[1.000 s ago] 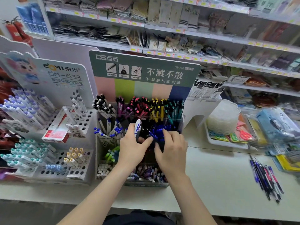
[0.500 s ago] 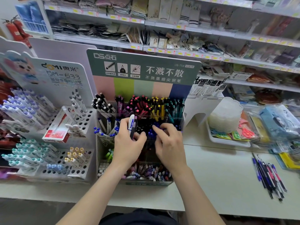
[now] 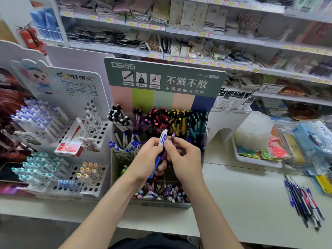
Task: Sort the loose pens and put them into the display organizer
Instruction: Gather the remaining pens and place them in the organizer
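HANDS: left hand [image 3: 147, 157] grips blue pen [image 3: 156, 164], right hand [image 3: 183, 157] pinches purple pen [image 3: 164, 154] beside it, above display organizer [image 3: 203, 141] | STOCK: loose pens [image 3: 303, 200] near right on counter [image 3: 242, 198] | RISK: smooth slim plastic barrels may slip into the wrong compartment | FORM: clear rigid bins, round coloured caps

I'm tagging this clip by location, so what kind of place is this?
Most likely a stationery or variety shop: branded pen display stands packed with pens, shelves carrying yellow price labels and packaged goods, and a counter where both hands hold pens.
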Tool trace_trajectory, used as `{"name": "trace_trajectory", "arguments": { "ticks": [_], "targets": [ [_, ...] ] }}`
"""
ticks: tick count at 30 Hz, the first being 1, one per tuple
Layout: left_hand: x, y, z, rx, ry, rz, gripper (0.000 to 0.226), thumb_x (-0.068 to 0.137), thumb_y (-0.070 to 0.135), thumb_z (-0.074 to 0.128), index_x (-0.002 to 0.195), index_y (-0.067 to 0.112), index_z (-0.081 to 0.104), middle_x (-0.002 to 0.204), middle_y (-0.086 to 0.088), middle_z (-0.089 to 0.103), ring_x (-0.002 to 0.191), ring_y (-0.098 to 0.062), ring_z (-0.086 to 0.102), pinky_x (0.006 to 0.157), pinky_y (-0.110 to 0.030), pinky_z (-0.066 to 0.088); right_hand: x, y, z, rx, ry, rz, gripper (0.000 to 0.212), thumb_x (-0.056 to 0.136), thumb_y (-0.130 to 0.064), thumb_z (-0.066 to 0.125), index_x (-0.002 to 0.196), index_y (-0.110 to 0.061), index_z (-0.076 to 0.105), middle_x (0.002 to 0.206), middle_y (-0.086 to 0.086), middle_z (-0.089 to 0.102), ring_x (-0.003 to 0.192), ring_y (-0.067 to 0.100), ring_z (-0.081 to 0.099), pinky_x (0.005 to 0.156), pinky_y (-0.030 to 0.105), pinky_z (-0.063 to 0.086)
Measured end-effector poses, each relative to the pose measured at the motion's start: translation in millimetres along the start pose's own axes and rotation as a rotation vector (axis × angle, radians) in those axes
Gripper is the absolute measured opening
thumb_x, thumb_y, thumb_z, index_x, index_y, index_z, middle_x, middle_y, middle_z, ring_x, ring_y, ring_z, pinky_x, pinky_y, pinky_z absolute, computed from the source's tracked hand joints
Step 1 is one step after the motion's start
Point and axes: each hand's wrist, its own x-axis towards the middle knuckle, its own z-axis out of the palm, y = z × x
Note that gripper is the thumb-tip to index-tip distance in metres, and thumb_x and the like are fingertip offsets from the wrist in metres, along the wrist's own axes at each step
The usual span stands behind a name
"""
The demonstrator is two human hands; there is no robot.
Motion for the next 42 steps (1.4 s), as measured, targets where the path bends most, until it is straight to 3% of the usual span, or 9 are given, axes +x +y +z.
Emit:
{"name": "trace_trajectory", "arguments": {
  "ticks": [5,9,14,18,22,27,31,37,42],
  "targets": [
    [-5,7,1,0.134,0.057,0.16,0.024,0.114,0.016,0.045,0.126,0.01,0.065,0.084,-0.006,0.072,0.071,-0.015,0.068,0.063,-0.027,0.056,3,-3,5,-0.033,0.087,-0.094,0.016,0.107,-0.034,0.06,0.105,-0.029,0.076,0.074,-0.004,0.07,0.065,0.02,0.066,0.068,0.053,0.061],
    [-1,14,-6,0.164,0.16,0.23,0.019,0.112,0.015,0.051,0.124,0.012,0.066,0.088,0.003,0.078,0.082,-0.005,0.072,0.076,-0.023,0.054,3,-20,16,-0.102,0.216,-0.238,0.02,0.107,-0.022,0.063,0.123,-0.019,0.074,0.098,-0.023,0.073,0.099,-0.003,0.069,0.085,0.01,0.049],
    [4,16,-22,-0.127,0.39,0.198,0.018,0.113,0.015,0.047,0.127,0.01,0.059,0.112,-0.004,0.081,0.108,-0.022,0.077,0.102,-0.047,0.058,15,-45,26,-0.006,0.357,-0.44,0.017,0.109,-0.013,0.058,0.126,-0.01,0.063,0.096,-0.01,0.074,0.095,0.01,0.073,0.088,0.021,0.053],
    [5,17,-39,-0.317,0.422,0.164,0.019,0.112,0.014,0.052,0.126,0.005,0.06,0.112,-0.014,0.079,0.105,-0.031,0.078,0.1,-0.054,0.059,46,-49,38,-0.181,0.253,-0.593,0.018,0.11,-0.01,0.059,0.128,-0.006,0.059,0.105,0.0,0.076,0.096,0.012,0.074,0.082,0.029,0.059],
    [6,17,-48,-0.411,0.416,0.134,0.019,0.111,0.015,0.053,0.124,0.004,0.06,0.113,-0.016,0.079,0.106,-0.033,0.077,0.1,-0.056,0.059,76,-36,58,-0.582,0.045,-0.649,0.021,0.105,-0.016,0.064,0.125,-0.021,0.062,0.098,-0.003,0.071,0.094,0.021,0.063,0.083,0.047,0.051],
    [7,17,-56,-0.398,0.442,0.133,0.019,0.111,0.015,0.054,0.127,0.006,0.058,0.112,-0.014,0.079,0.104,-0.032,0.078,0.098,-0.054,0.059,83,-29,67,-1.016,0.265,-0.687,0.019,0.104,-0.035,0.061,0.112,-0.029,0.077,0.104,0.005,0.06,0.1,0.033,0.049,0.08,0.046,0.039],
    [4,17,-60,-0.263,0.456,0.135,0.025,0.109,0.021,0.058,0.132,0.011,0.061,0.105,-0.007,0.08,0.086,-0.022,0.074,0.076,-0.038,0.063,82,-26,63,-1.106,0.146,-0.687,0.025,0.101,-0.04,0.058,0.098,-0.029,0.081,0.1,0.004,0.053,0.096,0.031,0.044,0.077,0.042,0.034],
    [-2,16,-64,-0.103,0.368,0.161,0.019,0.109,0.027,0.059,0.124,0.018,0.068,0.087,-0.004,0.073,0.066,-0.017,0.056,0.056,-0.026,0.05,64,-44,64,-0.872,0.082,-0.64,0.029,0.099,-0.038,0.058,0.112,-0.024,0.081,0.107,0.001,0.057,0.1,0.026,0.047,0.082,0.04,0.039],
    [-8,14,-67,0.085,0.079,0.23,0.019,0.108,0.028,0.06,0.124,0.023,0.069,0.085,-0.015,0.065,0.067,-0.026,0.046,0.057,-0.035,0.039,40,-46,65,-0.447,-0.123,-0.303,0.031,0.106,-0.036,0.06,0.082,-0.021,0.073,0.078,-0.007,0.068,0.08,0.013,0.061,0.074,0.034,0.046]
  ]
}}
